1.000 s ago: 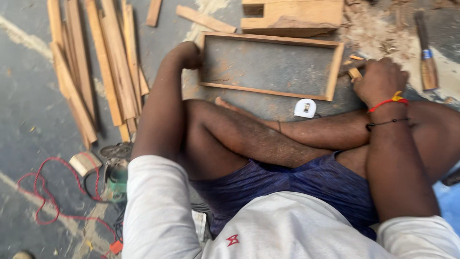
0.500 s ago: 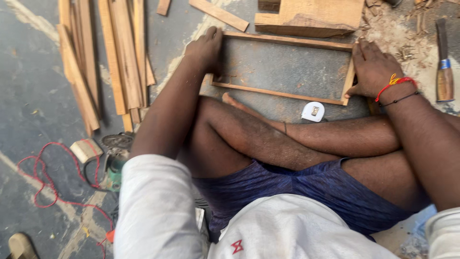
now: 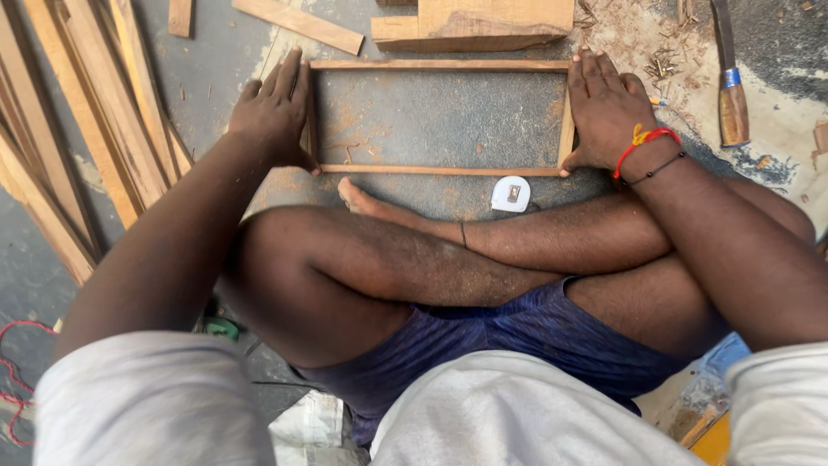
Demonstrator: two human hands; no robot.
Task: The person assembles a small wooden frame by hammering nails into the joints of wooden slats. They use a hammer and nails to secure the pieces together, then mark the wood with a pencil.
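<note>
Two hands are laid flat against the short ends of a wooden frame (image 3: 438, 116) that lies on the grey floor (image 3: 216, 52) in front of crossed legs. The left hand (image 3: 274, 108) is spread open on the frame's left end, fingers pointing away and the thumb at the near corner. The right hand (image 3: 606, 108) is pressed open on the right end in the same way; a red thread and a dark band are worn at its wrist. Nothing is gripped by either hand. A white tape measure (image 3: 511, 193) is seen just beside the frame's near rail, close to one foot. A wood block (image 3: 483, 22) lies touching the far rail. Long wooden strips (image 3: 95, 129) are stacked to the left, and a chisel (image 3: 731, 82) lies on sawdust to the right.
</note>
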